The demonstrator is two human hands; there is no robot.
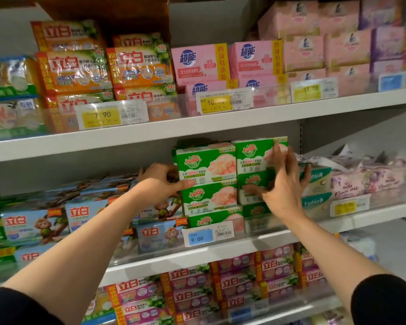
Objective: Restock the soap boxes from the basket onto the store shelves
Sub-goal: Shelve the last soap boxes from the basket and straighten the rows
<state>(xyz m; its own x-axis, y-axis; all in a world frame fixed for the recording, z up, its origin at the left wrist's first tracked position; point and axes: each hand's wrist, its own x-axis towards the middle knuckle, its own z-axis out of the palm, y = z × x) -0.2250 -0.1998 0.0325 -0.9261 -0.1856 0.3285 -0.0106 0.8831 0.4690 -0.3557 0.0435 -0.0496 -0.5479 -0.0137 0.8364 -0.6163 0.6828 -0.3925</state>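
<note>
Head: six green soap boxes (206,164) (stacked)

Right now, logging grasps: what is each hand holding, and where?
Left hand grips the green soap boxes at their left side; right hand presses open fingers on their front.

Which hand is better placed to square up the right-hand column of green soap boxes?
Right hand: its spread fingers already rest on that column's green soap boxes. The left hand holds the left column's edge.
</note>
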